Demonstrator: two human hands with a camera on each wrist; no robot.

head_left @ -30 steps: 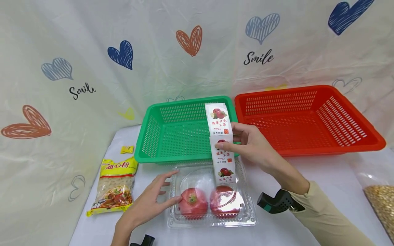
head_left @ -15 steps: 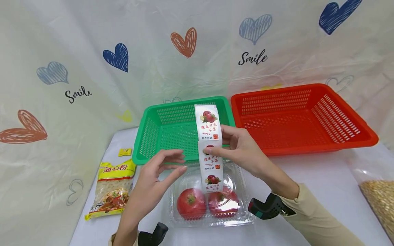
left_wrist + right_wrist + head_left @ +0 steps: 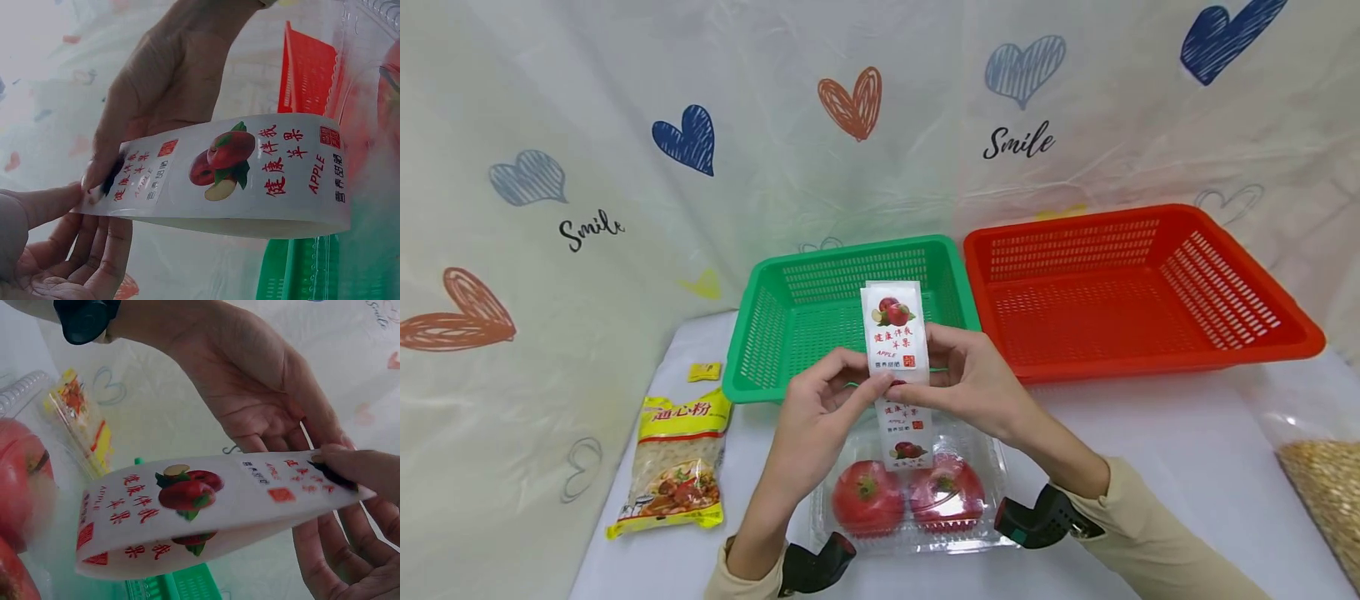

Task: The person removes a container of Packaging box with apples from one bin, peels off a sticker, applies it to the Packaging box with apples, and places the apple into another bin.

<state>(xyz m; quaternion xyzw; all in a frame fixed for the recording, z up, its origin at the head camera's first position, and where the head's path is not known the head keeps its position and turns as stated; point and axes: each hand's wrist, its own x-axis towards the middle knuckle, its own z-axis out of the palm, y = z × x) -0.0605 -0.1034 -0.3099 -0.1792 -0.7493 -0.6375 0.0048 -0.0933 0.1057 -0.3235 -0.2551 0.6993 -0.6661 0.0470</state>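
Note:
A white strip of apple labels (image 3: 897, 343) stands upright between both hands, above a clear plastic clamshell box (image 3: 989, 457) holding two red fruits (image 3: 867, 497). My left hand (image 3: 868, 382) pinches the strip's middle from the left, and my right hand (image 3: 927, 377) pinches it from the right. The strip's lower end hangs in front of the box lid. In the left wrist view the label strip (image 3: 250, 178) curves across the frame, pinched at its left end. The right wrist view shows the label strip (image 3: 200, 506) held at its right end by fingertips (image 3: 350, 472).
A green basket (image 3: 760, 333) and a red basket (image 3: 1150, 292) stand side by side behind the box. A yellow pasta bag (image 3: 681, 462) and a small yellow packet (image 3: 703, 372) lie at the left. A bag of grain (image 3: 1326, 492) sits at the right edge.
My left hand left the box lid, rose to the label strip and now pinches it. The right hand brought the strip lower and a little left.

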